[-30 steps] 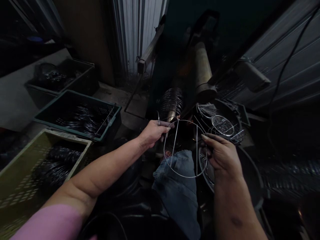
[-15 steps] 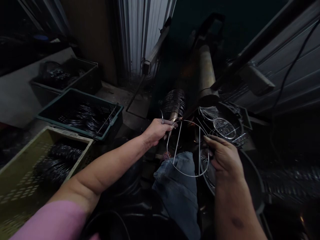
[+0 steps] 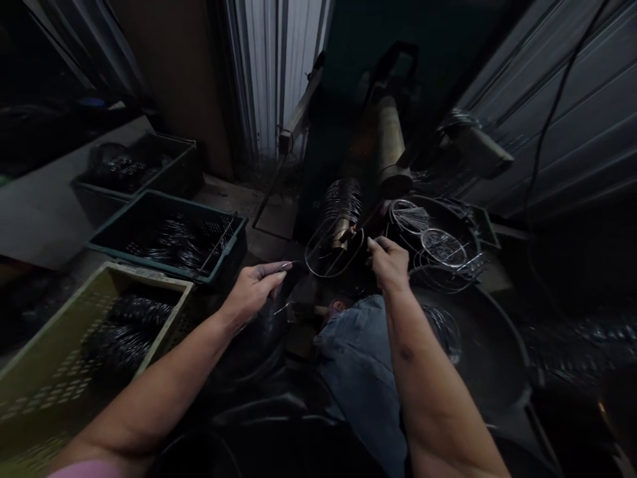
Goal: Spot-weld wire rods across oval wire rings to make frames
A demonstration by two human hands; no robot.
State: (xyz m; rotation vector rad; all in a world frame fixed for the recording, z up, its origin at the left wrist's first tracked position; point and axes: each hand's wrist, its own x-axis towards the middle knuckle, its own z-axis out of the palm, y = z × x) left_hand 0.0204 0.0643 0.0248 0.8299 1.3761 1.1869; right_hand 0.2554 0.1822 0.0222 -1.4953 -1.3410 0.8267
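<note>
My left hand point(image 3: 259, 289) is closed, thumb against fingers, on a thin metal wire frame that is dim and blurred; only short bright bits of it show beside the fingers. My right hand point(image 3: 391, 265) is curled with thumb and forefinger together, close to the right side of a round wire ring point(image 3: 326, 275). Whether it touches the ring or holds anything, I cannot make out. That ring hangs at the front of a brass-coloured machine part point(image 3: 341, 234). Behind it, a stack of wire rings point(image 3: 344, 197) sits on the machine's lower arm.
A thick metal cylinder point(image 3: 391, 133) juts from the dark machine above. Wire rings fill a round tray point(image 3: 478, 229) on the right, above a large basin point(image 3: 497, 352). To the left stand a yellow crate point(image 3: 64, 332), a green crate point(image 3: 112, 226) and a grey bin point(image 3: 107, 192) holding dark wire parts.
The ring with two cross bars, held between both hands before, has gone left and down with my left hand. My right hand has moved left and up towards the machine.
</note>
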